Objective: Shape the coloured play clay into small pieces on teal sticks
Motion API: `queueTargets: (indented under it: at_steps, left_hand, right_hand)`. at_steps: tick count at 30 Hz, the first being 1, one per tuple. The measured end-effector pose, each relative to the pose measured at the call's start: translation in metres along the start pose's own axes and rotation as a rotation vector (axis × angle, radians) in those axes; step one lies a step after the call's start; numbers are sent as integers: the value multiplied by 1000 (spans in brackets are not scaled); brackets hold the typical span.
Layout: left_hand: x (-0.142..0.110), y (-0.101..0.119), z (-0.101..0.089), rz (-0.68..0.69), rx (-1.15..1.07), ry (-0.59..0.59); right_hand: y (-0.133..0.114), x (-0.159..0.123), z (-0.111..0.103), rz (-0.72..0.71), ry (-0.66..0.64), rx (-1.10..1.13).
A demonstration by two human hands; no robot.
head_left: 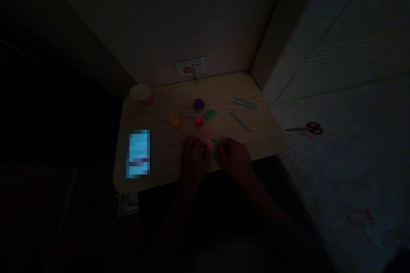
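In the dim head view, my left hand [193,158] rests at the table's front edge, its fingers curled around the near end of a pink strip [210,144]. What the fingertips pinch is too dark to make out. My right hand [235,155] is closed on a small blue pointed piece [215,141], which reaches toward the strip. Just beyond lies a second pink strip [208,132]. Farther back are a red lump [199,122], a green lump [209,114], a purple lump [198,104] and an orange lump [174,120], looking like modelling clay.
Several thin blue sticks [240,121] lie on the right of the wooden table [160,175]. A lit phone [138,153] lies at left, with a paper cup [141,93] behind. Scissors [309,128] lie on a pale surface beyond the right edge. A wall socket [189,68] is behind.
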State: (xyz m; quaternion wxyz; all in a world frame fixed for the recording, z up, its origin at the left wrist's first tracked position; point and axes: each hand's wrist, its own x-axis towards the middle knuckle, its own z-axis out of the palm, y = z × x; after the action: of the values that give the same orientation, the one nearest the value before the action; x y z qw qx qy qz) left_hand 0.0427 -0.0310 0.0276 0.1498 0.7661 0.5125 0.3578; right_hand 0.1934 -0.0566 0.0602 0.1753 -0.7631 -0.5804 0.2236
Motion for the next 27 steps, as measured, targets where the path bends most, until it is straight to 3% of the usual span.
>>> queueTargets:
  at_steps: [14, 27]
  left_hand:
    - [0, 1, -1, -13, -25, 4]
    - [-2, -1, 0, -9, 1, 6]
  right_hand:
    - [-12, -6, 5, -31, -37, 77]
    - [3, 4, -4, 43, 30, 1]
